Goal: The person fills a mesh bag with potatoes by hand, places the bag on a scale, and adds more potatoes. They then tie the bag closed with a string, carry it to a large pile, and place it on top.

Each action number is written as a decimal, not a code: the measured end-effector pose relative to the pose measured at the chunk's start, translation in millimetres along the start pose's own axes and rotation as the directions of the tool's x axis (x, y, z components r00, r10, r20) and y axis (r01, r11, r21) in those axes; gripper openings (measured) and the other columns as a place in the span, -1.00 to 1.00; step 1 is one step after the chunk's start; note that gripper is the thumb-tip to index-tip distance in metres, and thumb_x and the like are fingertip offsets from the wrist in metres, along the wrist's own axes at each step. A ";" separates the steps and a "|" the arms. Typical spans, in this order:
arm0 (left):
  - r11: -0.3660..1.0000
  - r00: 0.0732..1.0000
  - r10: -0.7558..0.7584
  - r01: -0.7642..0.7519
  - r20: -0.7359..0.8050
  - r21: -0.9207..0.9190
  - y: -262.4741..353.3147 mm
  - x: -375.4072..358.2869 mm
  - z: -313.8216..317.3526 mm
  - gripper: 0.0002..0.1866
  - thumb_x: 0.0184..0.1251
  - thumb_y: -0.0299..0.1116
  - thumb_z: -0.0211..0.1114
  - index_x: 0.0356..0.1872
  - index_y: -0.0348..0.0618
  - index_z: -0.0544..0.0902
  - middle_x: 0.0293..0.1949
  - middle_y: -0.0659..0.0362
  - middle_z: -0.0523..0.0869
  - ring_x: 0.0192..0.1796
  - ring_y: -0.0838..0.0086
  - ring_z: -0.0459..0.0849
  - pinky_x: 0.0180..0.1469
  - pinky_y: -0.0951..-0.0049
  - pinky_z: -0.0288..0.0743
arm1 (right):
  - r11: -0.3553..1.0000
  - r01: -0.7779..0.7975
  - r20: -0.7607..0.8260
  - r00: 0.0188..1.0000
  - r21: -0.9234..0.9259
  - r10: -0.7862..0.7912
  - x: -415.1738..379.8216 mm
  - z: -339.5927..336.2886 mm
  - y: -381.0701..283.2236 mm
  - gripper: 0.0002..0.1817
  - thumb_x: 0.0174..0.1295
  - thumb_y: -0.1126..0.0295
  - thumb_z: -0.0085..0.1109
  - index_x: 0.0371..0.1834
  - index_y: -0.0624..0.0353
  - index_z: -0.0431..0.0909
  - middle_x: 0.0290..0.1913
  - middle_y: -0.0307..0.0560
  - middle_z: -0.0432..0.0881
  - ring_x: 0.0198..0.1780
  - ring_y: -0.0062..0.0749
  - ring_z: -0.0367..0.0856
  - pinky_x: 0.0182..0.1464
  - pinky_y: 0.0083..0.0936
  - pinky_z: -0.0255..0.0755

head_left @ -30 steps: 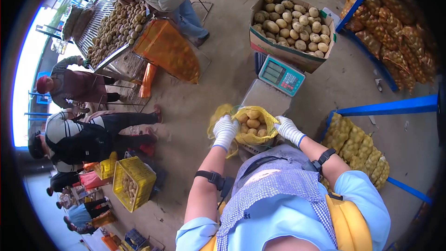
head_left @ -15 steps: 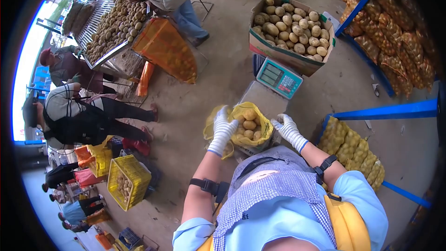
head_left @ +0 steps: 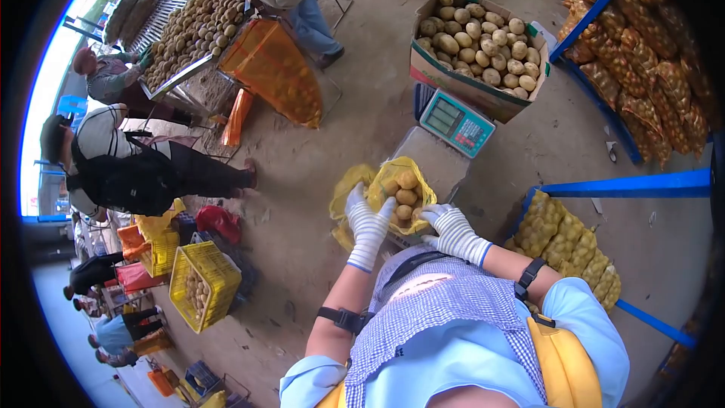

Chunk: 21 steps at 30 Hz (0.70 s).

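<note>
A yellow mesh bag (head_left: 424, 179) stands with its mouth spread, and several potatoes (head_left: 406, 196) show inside. My left hand (head_left: 368, 228), in a striped white glove, grips the bag's left near rim, mesh lying between thumb and fingers. On the right near side, my right hand (head_left: 458, 234), gloved alike, has its fingers curled over the rim. More loose yellow mesh (head_left: 349, 187) hangs left of the bag. The bag sits at the near end of a scale platform (head_left: 430, 160), below its teal display unit (head_left: 457, 124).
Beyond the scale is a cardboard box (head_left: 453, 91) heaped with potatoes. Filled mesh sacks (head_left: 642, 68) are stacked at right behind blue bars (head_left: 627, 183). Yellow crates (head_left: 219, 287) stand at left. People work near a potato-covered sorting table (head_left: 189, 38).
My right hand has moved left from beside the bag onto its rim. My left hand has shifted slightly right and down along the rim. A person at left has bent farther over.
</note>
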<state>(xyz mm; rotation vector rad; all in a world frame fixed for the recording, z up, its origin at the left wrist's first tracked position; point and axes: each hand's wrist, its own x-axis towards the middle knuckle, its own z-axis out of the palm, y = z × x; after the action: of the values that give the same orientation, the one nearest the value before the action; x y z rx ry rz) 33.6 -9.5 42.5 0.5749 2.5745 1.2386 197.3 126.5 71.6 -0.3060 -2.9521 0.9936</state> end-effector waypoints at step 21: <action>0.934 0.946 -0.316 0.323 0.065 -0.155 -44.1 -15.6 -8.1 -0.33 0.03 -0.68 0.16 0.25 -0.18 0.22 -0.25 0.13 0.54 -0.39 0.61 0.48 -0.31 0.58 0.48 | 0.937 0.165 0.520 0.854 -0.309 0.021 92.7 70.5 36.3 -0.75 0.10 0.28 0.02 -0.18 0.05 0.57 -0.28 -0.03 0.66 -0.23 -0.10 0.64 -0.18 -0.20 0.48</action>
<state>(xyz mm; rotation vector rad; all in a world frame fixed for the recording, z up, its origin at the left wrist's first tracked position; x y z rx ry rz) 33.7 -46.9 13.4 0.1359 2.3809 1.2909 107.7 130.1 -11.2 0.1028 -3.5967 0.6137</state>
